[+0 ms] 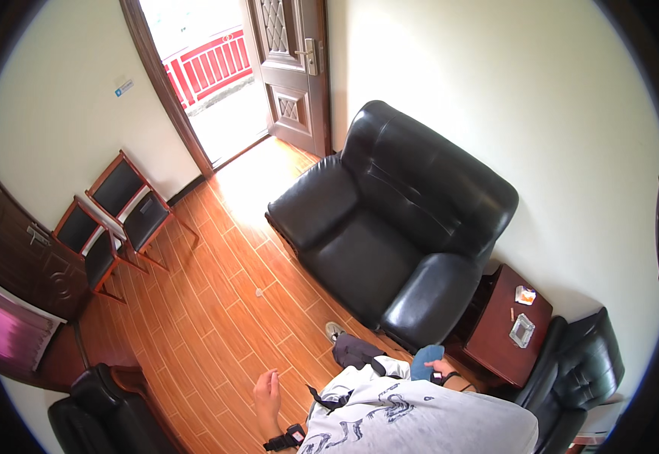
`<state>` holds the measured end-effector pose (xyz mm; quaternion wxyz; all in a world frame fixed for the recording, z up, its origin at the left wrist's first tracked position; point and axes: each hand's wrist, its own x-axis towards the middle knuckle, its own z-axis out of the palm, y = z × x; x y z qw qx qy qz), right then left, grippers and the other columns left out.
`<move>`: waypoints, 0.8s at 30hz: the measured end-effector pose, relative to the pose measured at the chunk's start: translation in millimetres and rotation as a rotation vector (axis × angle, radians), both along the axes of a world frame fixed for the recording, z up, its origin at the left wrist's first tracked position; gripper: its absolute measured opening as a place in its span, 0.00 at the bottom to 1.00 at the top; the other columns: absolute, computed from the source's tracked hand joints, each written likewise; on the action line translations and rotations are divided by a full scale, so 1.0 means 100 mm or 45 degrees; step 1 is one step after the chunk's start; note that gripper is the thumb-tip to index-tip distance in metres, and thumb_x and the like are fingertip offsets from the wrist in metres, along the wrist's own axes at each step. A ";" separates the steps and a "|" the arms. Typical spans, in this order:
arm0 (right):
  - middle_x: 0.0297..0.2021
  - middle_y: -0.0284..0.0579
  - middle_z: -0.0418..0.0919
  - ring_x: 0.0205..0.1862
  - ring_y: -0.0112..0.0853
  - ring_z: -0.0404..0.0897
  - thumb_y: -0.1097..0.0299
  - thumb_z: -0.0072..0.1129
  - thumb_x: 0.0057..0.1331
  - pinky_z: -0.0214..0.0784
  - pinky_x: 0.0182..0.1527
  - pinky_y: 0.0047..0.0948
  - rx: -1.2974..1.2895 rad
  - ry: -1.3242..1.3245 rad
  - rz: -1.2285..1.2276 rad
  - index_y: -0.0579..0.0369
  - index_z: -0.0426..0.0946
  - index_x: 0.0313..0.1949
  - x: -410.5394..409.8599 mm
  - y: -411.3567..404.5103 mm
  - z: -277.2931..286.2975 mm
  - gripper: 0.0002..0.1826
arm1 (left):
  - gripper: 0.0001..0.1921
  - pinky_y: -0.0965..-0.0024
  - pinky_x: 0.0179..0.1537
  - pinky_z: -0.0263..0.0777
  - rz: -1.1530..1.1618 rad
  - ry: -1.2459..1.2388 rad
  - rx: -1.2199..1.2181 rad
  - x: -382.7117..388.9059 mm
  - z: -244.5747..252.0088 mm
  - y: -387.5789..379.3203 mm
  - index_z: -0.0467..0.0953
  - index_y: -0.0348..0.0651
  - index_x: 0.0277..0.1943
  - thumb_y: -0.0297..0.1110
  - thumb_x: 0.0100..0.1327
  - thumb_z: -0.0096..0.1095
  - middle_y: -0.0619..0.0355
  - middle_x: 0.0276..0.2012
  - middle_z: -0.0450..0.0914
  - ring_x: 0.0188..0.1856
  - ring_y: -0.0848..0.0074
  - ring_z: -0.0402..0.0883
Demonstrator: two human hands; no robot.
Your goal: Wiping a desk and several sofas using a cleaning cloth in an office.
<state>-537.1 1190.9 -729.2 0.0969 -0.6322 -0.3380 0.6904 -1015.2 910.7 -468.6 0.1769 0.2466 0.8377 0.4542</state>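
Note:
My left hand (267,391) hangs over the wood-look floor at the lower middle, with a black strap device on the wrist. Nothing shows in it, and its fingers are loosely bent. Beside my body, my right hand (435,368) grips a folded blue cloth (422,363); part of that hand is hidden behind the cloth and my shirt. Just beyond the cloth is the rounded arm of a black leather armchair (389,221). A dark red side table (491,340) stands to the right of my right hand.
On the side table are a glass ashtray (522,331) and a small packet (525,295). Another black chair (587,363) is at the right. Two wooden chairs (128,193) line the left wall. A brown door (292,74) stands ajar at the back. A black office chair (108,414) is lower left.

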 end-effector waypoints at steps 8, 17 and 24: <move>0.43 0.53 0.78 0.45 0.40 0.79 0.75 0.61 0.51 0.72 0.48 0.43 0.145 -0.179 0.021 0.66 0.71 0.49 -2.69 1.79 1.49 0.24 | 0.11 0.70 0.36 0.74 -0.030 0.050 0.097 -0.99 0.58 1.34 0.78 0.36 0.44 0.34 0.67 0.54 0.49 0.34 0.80 0.34 0.70 0.81; 0.48 0.43 0.77 0.52 0.33 0.74 0.82 0.61 0.54 0.63 0.58 0.32 0.201 1.185 0.550 0.63 0.70 0.55 -4.88 2.34 3.82 0.27 | 0.38 0.62 0.62 0.61 -0.324 -0.245 0.528 -1.99 1.08 2.58 0.58 0.38 0.65 0.42 0.57 0.69 0.51 0.60 0.67 0.64 0.67 0.65; 0.50 0.38 0.74 0.54 0.26 0.68 0.80 0.61 0.56 0.58 0.60 0.27 0.383 1.403 1.039 0.62 0.70 0.54 -5.95 2.13 3.90 0.24 | 0.40 0.61 0.61 0.60 -0.565 -1.056 0.946 -2.72 0.57 2.99 0.61 0.36 0.62 0.31 0.46 0.76 0.53 0.58 0.70 0.59 0.64 0.69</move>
